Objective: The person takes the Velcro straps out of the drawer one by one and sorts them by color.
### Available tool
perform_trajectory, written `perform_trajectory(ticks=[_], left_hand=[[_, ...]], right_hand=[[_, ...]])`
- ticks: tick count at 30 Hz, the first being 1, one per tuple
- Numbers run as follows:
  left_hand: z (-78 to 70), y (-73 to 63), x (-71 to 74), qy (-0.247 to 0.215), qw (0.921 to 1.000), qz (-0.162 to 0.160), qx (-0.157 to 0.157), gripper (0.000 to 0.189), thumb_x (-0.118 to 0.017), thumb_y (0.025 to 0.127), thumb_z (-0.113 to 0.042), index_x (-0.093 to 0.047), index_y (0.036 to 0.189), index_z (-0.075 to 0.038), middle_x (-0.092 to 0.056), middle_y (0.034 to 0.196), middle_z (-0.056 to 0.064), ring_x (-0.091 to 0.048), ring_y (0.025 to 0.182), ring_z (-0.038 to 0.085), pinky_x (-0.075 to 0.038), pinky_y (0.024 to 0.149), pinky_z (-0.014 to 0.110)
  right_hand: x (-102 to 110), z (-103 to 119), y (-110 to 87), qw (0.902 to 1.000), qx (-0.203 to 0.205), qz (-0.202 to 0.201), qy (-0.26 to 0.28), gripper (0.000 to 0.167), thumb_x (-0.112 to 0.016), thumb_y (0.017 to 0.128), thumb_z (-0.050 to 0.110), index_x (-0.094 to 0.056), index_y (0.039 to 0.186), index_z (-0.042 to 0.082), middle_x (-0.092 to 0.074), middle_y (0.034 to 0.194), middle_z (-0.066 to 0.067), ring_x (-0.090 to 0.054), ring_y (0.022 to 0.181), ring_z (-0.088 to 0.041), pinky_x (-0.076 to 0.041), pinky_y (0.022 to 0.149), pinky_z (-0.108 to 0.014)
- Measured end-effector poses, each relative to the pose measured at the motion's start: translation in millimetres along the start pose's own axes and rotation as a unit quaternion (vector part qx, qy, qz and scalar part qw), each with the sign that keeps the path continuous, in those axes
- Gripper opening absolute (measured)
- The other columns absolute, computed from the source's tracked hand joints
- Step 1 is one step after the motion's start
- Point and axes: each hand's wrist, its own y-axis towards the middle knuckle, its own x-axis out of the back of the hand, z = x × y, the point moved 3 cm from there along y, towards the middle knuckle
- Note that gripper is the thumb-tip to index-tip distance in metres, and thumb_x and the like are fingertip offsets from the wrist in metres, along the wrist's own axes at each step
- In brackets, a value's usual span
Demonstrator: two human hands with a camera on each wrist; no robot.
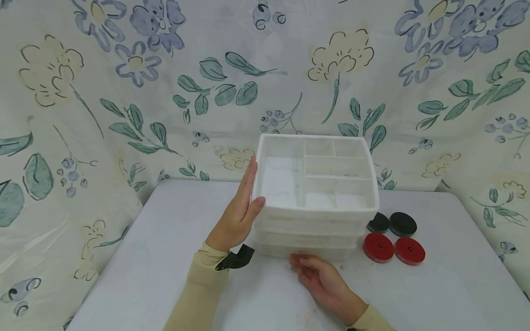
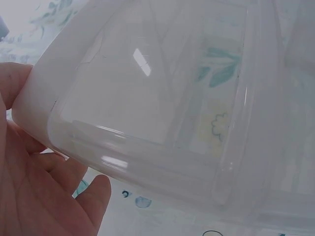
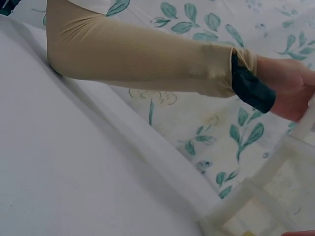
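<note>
1. Presenting a white drawer unit point(image 1: 314, 225), standing at the middle of a white table point(image 1: 451, 294), with its drawer fronts facing the near side.
2. Displaying on its top a divided tray point(image 1: 281, 179), running long on the left and splitting on the right into smaller compartments (two far, one wide between, two near).
3. Bracing the unit's left wall with the left hand point(image 1: 235, 216), extending the fingers along that side and laying the thumb at the near left corner.
4. Placing the right hand point(image 1: 323, 285) low at the near side, bending its fingers loosely by the lowest drawer point(image 1: 273, 250) (touching it or just short of it: not being able to tell).
5. Holding the two hands apart from each other.
6. Grouping, just to the right of the unit, two black discs point(image 1: 403, 224) and two red discs point(image 1: 378, 247), with the red pair lying nearer and the left black disc showing only in part.
7. Wearing a dark band point(image 1: 235, 257) at the left wrist, over a tan sleeve point(image 1: 203, 285).
8. Hanging a flowered cloth point(image 1: 223, 96) beyond the table's far edge.
</note>
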Motion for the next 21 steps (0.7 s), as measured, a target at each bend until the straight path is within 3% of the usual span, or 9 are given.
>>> perform_trajectory(ticks=[10,16,21], left_hand=[[-0.5,-0.1,0.0,0.001,1.0,-0.002,0.002,0.071,-0.036,0.11,-0.041,0.002,0.162,-0.014,0.006,0.169,0.001,0.002,0.155,0.021,-0.004,0.124,0.039],[-0.7,-0.3,0.1,0.002,1.0,0.0,0.008,0.071,-0.036,0.109,-0.042,0.002,0.162,-0.014,0.006,0.169,-0.003,0.002,0.155,0.02,-0.005,0.124,0.039],[-0.1,0.5,-0.5,-0.004,1.0,0.001,0.004,0.07,-0.04,0.11,-0.032,0.003,0.162,-0.012,0.006,0.169,0.003,0.003,0.155,0.02,-0.004,0.124,0.038]], right_hand=[[0.4,-5.0,-12.6,0.9995,-0.024,0.011,-0.015,0.049,-0.054,0.1,0.006,-0.035,0.142,-0.011,-0.066,0.116,-0.006,-0.062,0.107,-0.014,-0.048,0.097,-0.025],[1.1,-8.9,-19.3,0.9989,-0.04,0.005,-0.023,0.053,-0.055,0.1,0.007,-0.034,0.145,-0.011,-0.064,0.124,-0.01,-0.062,0.11,-0.016,-0.048,0.1,-0.028],[0.6,-12.0,-25.6,0.9984,-0.052,0.0,-0.021,0.055,-0.057,0.1,0.008,-0.032,0.146,-0.011,-0.062,0.128,-0.012,-0.061,0.111,-0.016,-0.047,0.102,-0.029]])
